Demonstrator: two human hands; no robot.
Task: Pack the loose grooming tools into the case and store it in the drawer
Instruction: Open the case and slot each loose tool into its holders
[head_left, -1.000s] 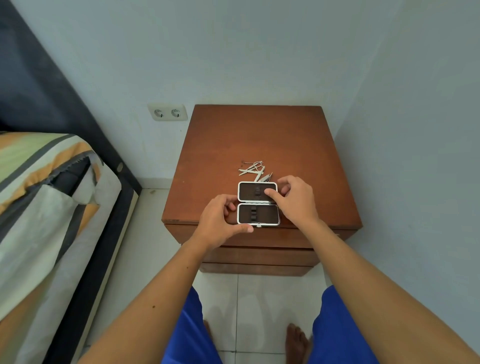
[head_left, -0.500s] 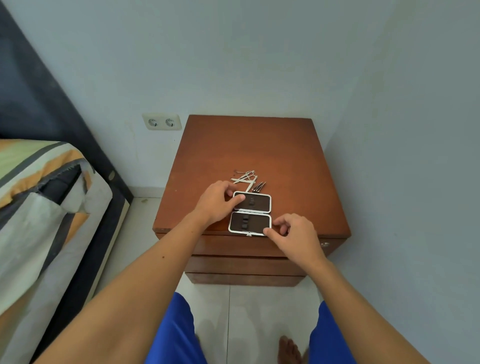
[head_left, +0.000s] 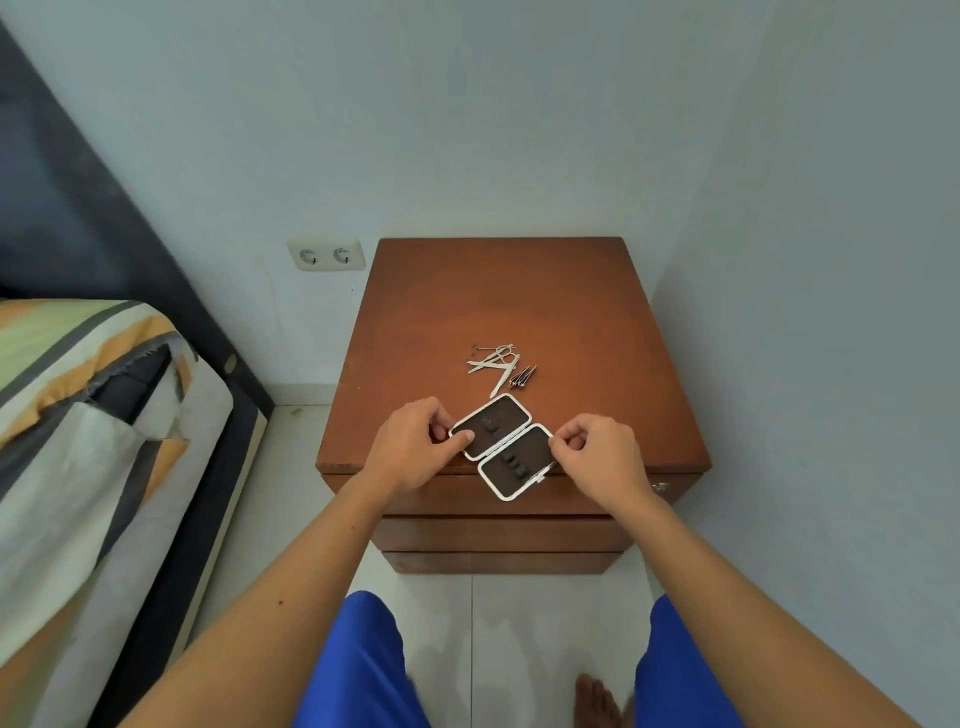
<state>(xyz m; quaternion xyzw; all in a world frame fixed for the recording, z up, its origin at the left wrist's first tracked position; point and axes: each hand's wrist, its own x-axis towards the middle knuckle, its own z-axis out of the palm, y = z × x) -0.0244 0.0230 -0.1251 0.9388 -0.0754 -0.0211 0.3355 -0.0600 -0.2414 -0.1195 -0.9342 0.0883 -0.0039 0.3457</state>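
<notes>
An open grooming case (head_left: 503, 446), white-rimmed with dark lining and small holder loops, lies at the front edge of the wooden nightstand (head_left: 514, 306), turned diagonally with its lower half overhanging the edge. My left hand (head_left: 415, 447) pinches the upper half's left end. My right hand (head_left: 597, 457) pinches the lower half's right end. Behind the case lies a small pile of loose metal grooming tools (head_left: 500, 364), with scissors, tweezers and thin picks among them. The nightstand's drawers (head_left: 501, 532) are closed.
A bed (head_left: 88, 441) with a striped cover stands to the left, with a strip of tiled floor (head_left: 306, 467) between it and the nightstand. A double wall socket (head_left: 326, 254) sits low on the back wall. The right wall is close beside the nightstand.
The case has turned from square to diagonal and slid toward the front edge. My right hand moved from the case's lower edge to its right end. The camera view shifted.
</notes>
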